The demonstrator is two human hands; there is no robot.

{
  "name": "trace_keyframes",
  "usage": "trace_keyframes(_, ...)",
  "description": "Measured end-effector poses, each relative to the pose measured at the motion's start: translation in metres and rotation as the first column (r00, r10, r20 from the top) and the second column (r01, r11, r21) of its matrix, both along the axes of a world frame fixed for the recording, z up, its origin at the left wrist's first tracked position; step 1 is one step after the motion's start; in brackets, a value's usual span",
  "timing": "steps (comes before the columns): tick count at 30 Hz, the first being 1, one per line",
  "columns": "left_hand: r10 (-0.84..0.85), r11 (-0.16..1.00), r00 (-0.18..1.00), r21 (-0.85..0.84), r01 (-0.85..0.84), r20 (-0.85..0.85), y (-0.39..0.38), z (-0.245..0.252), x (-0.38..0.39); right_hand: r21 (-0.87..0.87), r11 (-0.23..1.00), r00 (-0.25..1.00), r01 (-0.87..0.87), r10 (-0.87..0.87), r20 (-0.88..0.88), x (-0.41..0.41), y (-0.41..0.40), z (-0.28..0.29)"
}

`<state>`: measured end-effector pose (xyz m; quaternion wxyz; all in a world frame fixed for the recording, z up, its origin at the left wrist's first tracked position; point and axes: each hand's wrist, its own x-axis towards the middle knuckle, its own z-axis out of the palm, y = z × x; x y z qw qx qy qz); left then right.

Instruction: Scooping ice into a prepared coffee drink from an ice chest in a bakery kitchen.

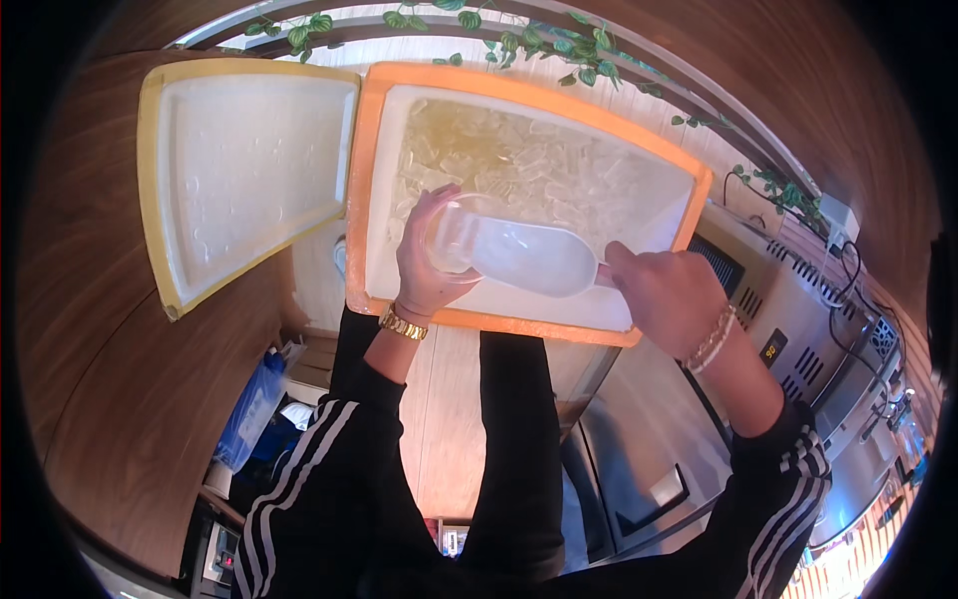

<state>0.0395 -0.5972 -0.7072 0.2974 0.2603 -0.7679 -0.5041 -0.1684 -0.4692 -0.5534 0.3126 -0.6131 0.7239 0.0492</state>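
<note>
My left hand [428, 258] grips a clear round cup [452, 243], its mouth facing up towards me. A whitish plastic scoop [535, 256] reaches from the right to the cup's rim; its handle is in my right hand [662, 296]. Whether the scoop holds any ice I cannot tell. Both hands are over a white foam ice box [685, 180] edged with orange tape. Pieces of ice [539, 161] lie in the box, with yellowish liquid or a yellowish tint near the back left.
The box's white lid [254, 172], edged in yellow tape, stands open at the left. Metal appliances [786, 337] with vents and cables are at the right. Leafy vines [516, 37] hang along the back rail. A blue plastic bag [251, 412] lies on a shelf, lower left.
</note>
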Motion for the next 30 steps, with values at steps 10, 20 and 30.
trace_keyframes(10, 0.083, 0.996, 0.996, 0.045, -0.081, -0.037, -0.005, 0.004, 0.004, 0.127, 0.989, 0.976, 0.078, -0.050, -0.212, 0.029, -0.019, 0.074)
trace_keyframes(20, 0.117, 0.985, 0.993, 0.130, -0.112, -0.033, -0.036, 0.027, 0.048, 0.273, 0.887, 0.920, 0.372, -0.313, -0.237, 0.007, -0.027, -0.004)
trace_keyframes(30, 0.050, 0.994, 0.995, 0.089, -0.058, 0.085, -0.045, 0.054, 0.098, 0.355, 0.642, 0.725, 0.679, -0.663, -0.188, 0.063, -0.172, -0.322)
